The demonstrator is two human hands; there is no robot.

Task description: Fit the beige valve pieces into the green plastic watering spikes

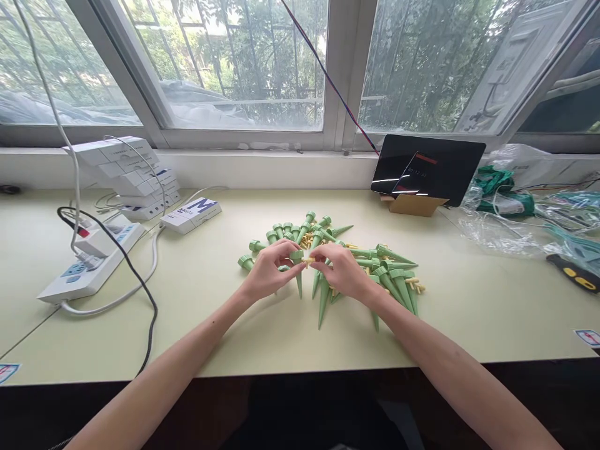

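Between the fingertips of my left hand (268,272) is a green plastic plant watering spike (297,255), cap end up, its pointed tip hanging down. My right hand (342,270) pinches a small yellow peg (309,260) against the side of the spike's cap; whether it sits in a hole I cannot tell. Around and behind both hands lie many more green spikes (402,286), pointing various ways. Small yellow pegs (416,285) are scattered at the right of the pile, and others (307,240) lie among the spikes at the back. My hands cover part of the pile.
On the left are a white power strip (91,265) with cables, a stack of white boxes (134,172) and a single white box (192,215). A tablet (429,169) leans on a cardboard stand (417,205) at the back. Plastic bags (504,222) and a black-yellow tool (574,273) lie right.
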